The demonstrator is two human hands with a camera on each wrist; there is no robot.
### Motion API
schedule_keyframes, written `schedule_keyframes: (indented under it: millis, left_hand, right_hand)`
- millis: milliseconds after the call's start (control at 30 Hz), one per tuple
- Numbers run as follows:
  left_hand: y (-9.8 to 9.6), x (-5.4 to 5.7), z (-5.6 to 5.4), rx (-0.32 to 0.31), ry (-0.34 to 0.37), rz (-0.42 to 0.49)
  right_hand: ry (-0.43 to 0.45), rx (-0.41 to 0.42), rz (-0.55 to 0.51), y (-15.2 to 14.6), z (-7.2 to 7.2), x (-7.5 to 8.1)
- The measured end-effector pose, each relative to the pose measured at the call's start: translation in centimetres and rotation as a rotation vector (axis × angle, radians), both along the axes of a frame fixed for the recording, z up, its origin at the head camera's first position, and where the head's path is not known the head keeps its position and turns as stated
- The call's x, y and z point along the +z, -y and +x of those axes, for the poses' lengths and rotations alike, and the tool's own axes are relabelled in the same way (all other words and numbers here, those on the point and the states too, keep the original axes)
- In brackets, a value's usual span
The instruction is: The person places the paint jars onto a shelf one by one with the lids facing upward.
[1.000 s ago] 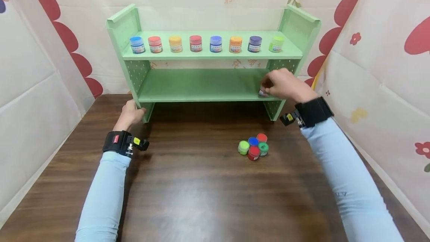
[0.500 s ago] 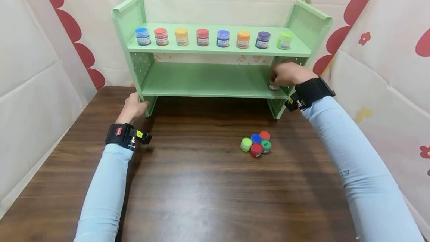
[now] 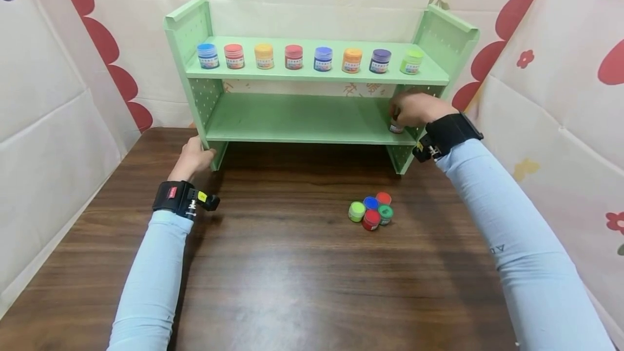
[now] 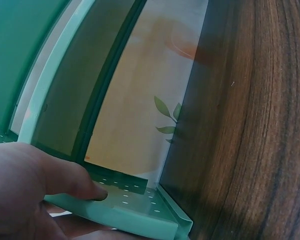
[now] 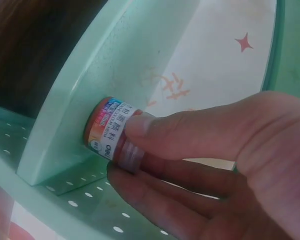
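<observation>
Labelled jar (image 5: 112, 131) gripped at the lower board's (image 3: 297, 118) right end

The right hand (image 3: 420, 108) pinched it between thumb and fingers, near the green rack's (image 3: 312, 76) right side panel (image 3: 446, 42). The left hand (image 3: 192, 160) gripped the opposite panel (image 3: 203, 99). Eight jars (image 3: 294, 57) lined the upper board (image 3: 308, 43); five other jars (image 3: 371, 203) clustered on the wooden table (image 3: 292, 259).
</observation>
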State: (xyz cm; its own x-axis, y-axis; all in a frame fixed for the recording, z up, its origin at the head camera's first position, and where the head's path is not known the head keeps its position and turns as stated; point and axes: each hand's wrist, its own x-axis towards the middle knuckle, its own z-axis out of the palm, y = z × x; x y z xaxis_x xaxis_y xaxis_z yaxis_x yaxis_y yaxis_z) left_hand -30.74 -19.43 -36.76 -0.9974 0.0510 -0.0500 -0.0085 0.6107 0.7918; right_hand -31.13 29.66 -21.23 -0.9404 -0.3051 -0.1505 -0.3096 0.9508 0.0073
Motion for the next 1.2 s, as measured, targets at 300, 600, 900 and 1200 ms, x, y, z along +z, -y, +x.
schedule_keyframes:
  millis: [300, 600, 900, 1200]
  left_hand:
    - [0.1, 0.0, 0.0, -0.006, 0.007, 0.008]
    - [0.0, 0.0, 0.0, -0.002, -0.012, -0.007]
    - [0.0, 0.2, 0.1, -0.005, -0.008, -0.003]
    - [0.0, 0.0, 0.0, -0.007, -0.003, -0.01]
  right_hand:
    - [0.036, -0.033, -0.032, 0.1, 0.2, -0.7]
    - [-0.227, 0.069, -0.133, 0.4, 1.7, -1.5]
    - [-0.352, 0.349, -0.49, 1.5, 7.1, -4.0]
    - [0.087, 0.197, -0.431, -0.4, 7.5, -8.3]
